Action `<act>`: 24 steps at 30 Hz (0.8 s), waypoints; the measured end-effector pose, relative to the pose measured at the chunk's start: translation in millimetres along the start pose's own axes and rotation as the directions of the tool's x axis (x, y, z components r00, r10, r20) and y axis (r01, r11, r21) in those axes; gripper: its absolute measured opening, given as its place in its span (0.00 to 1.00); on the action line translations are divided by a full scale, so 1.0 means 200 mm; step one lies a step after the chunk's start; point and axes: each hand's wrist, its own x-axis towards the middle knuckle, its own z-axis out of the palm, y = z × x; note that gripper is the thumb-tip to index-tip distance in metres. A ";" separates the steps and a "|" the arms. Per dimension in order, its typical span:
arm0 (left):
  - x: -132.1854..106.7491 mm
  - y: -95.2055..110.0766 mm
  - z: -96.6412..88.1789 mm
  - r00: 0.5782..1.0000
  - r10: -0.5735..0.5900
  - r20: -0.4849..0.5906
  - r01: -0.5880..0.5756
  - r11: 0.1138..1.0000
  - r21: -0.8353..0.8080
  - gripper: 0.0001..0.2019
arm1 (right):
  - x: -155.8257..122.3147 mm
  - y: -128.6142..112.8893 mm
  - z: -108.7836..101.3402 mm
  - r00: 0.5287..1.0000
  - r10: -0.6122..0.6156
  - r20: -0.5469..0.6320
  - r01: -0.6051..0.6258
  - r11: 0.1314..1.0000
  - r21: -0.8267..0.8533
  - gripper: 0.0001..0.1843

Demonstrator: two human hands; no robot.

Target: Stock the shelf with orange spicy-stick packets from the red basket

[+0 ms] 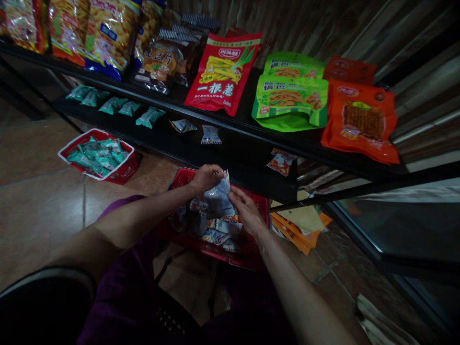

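Observation:
My left hand [206, 177] is closed on the top of a small silver-white snack packet [220, 194], held above a red basket [253, 254] full of similar packets [217, 232]. My right hand [246, 211] touches the packet's right side with its fingers curled against it. Both hands hover just in front of the lower black shelf [230, 153], where a few single packets [211, 135] lie apart.
A second red basket [124, 172] of teal packets stands on the floor at left. Teal packets [114, 105] line the lower shelf. The upper shelf carries red [223, 72], green [291, 96] and orange [361, 120] snack bags. Orange paper [294, 235] lies on the floor at right.

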 end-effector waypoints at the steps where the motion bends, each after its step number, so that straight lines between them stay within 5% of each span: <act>1: 0.00 0.00 0.01 1.000 0.000 0.006 0.000 1.000 0.014 0.07 | 0.00 0.00 0.01 1.000 -0.006 0.022 0.006 1.000 -0.007 0.22; 7: 0.00 0.02 0.02 0.997 -0.022 0.075 0.018 0.999 0.047 0.10 | 0.00 0.01 -0.01 1.000 0.017 0.004 -0.016 0.995 -0.100 0.22; 13: -0.02 0.08 -0.04 0.963 -0.196 0.185 0.204 0.979 -0.028 0.10 | 0.03 0.03 -0.05 0.984 0.006 -0.178 -0.028 0.992 -0.121 0.21; 19: -0.05 0.08 -0.08 0.928 -0.250 0.275 0.272 0.961 -0.042 0.10 | 0.04 0.06 -0.08 0.981 -0.023 -0.195 -0.020 0.976 -0.218 0.20; 22: -0.04 0.06 -0.07 0.952 -0.239 0.192 0.242 0.970 0.009 0.10 | 0.03 0.06 -0.08 0.970 -0.192 -0.150 0.113 0.900 -0.422 0.20; 24: -0.02 0.04 -0.07 0.968 -0.211 0.134 0.205 0.977 0.062 0.12 | 0.02 0.04 -0.07 0.921 -0.380 -0.085 0.264 0.769 -0.582 0.20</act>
